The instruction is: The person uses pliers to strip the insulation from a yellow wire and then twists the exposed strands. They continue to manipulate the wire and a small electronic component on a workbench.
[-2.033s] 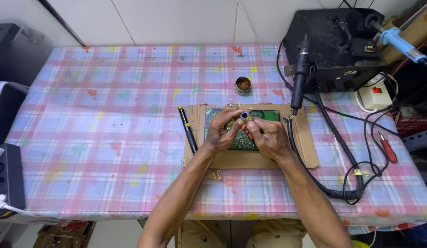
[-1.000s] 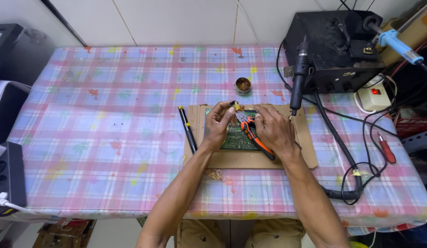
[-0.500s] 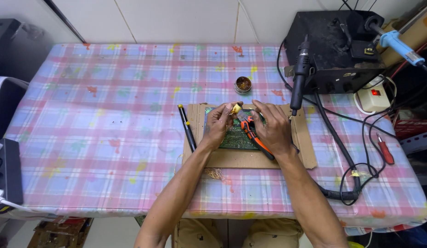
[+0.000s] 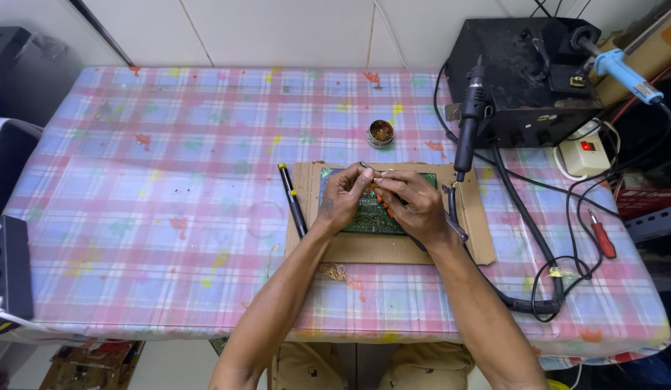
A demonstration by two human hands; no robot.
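Your tabletop [image 4: 169, 180] fills most of the frame under a pink and blue checked cloth. At the upper right stands a black station box [image 4: 523, 68], with a black hot-air handle [image 4: 469, 119] hanging down its left side. A brown cardboard sheet [image 4: 393, 249] lies at centre frame, and a green circuit board [image 4: 368, 220] rests on it. Your left hand [image 4: 342, 198] and right hand [image 4: 415, 206] meet over the upper edge of that board. The left grip pinches together on a thin wire [image 4: 368, 167]. The right grip is clamped on an orange-handled tool [image 4: 382, 204], whose tip points toward the left fingertips. A black pen [image 4: 292, 209] lies along the cardboard's left edge. A small round tin [image 4: 381, 133] sits just above the cardboard. A red screwdriver [image 4: 602, 235] lies at the right.
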